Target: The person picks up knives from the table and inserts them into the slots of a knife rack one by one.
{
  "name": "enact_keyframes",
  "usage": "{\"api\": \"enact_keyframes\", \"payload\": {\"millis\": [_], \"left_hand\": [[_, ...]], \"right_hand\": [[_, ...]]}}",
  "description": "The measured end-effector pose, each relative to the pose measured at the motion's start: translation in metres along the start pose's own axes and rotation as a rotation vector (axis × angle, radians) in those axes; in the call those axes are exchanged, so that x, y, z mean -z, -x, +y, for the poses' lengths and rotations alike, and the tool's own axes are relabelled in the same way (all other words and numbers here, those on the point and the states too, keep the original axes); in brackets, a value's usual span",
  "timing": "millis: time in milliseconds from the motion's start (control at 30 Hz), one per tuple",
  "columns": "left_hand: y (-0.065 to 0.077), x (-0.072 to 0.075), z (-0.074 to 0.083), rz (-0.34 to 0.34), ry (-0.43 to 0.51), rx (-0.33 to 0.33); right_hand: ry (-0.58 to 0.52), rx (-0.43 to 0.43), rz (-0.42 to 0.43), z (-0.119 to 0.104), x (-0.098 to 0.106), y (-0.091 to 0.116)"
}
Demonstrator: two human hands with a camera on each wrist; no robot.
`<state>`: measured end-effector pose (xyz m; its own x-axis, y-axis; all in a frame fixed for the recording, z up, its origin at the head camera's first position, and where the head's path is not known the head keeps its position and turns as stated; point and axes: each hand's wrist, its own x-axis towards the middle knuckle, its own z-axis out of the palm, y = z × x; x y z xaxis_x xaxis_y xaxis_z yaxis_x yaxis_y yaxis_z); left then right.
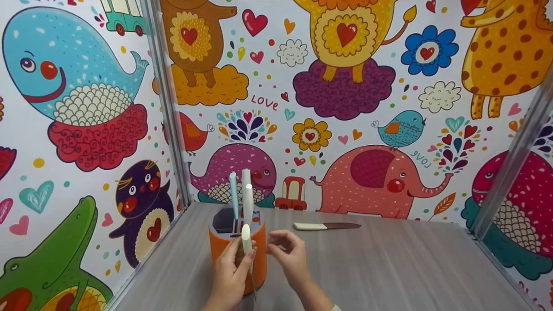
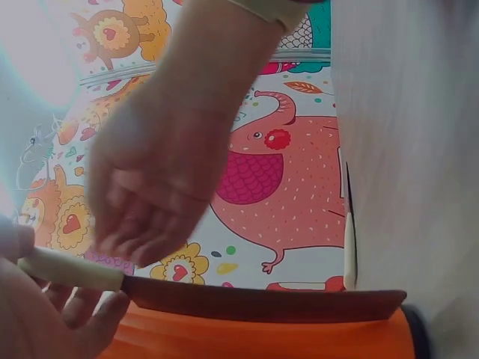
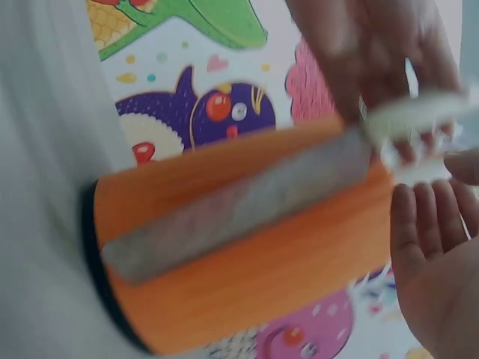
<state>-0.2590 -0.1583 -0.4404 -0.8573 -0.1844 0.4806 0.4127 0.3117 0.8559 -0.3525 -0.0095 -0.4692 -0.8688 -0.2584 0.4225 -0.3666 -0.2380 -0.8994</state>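
My left hand (image 1: pixel 228 273) grips a knife (image 1: pixel 246 234) by its cream handle, in front of the orange knife block (image 1: pixel 261 263). The blade points down along the block's side; in the left wrist view the knife (image 2: pixel 262 301) has a wide, dark blade. To the right of the block is my right hand (image 1: pixel 291 258), fingers loosely bent and holding nothing. In the right wrist view it appears close to the knife's handle, apart from it. Several handles, one light blue (image 1: pixel 233 190) and others white (image 1: pixel 248 203), stand up from the block's grey top.
Another knife (image 1: pixel 310 226) with a cream handle and brown blade lies on the grey table (image 1: pixel 380 268), right of the block and near the back wall. Panels printed with cartoon animals (image 1: pixel 371 181) close off the back and sides, joined by metal corner posts (image 1: pixel 166 103).
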Motion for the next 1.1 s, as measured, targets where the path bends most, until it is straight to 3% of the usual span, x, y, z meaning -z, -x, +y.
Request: {"api": "enact_keyframes", "payload": {"millis": [100,167,300,500,633,867,1100], "left_hand": [[0.0,0.0,0.002,-0.013,0.034,0.01],[0.001,0.001,0.003,-0.021,0.053,0.013],[0.001,0.004,0.007,-0.015,0.062,0.009],[0.003,0.011,0.017,0.05,0.076,-0.015],[0.001,0.018,0.026,0.114,0.099,-0.066],[-0.004,0.038,0.048,0.221,0.055,-0.23],[-0.018,0.047,0.075,0.244,0.11,-0.259]], "right_hand": [[0.036,-0.062,0.075,0.017,0.01,-0.007],[0.076,-0.101,0.073,0.029,0.014,-0.01],[0.097,-0.176,-0.014,0.047,0.015,-0.01],[0.131,-0.249,-0.147,0.066,0.014,-0.007],[0.139,-0.251,-0.198,0.073,0.009,-0.007],[0.166,-0.294,-0.19,0.078,0.0,-0.003],[0.188,-0.347,-0.154,0.077,-0.005,-0.001]]}}
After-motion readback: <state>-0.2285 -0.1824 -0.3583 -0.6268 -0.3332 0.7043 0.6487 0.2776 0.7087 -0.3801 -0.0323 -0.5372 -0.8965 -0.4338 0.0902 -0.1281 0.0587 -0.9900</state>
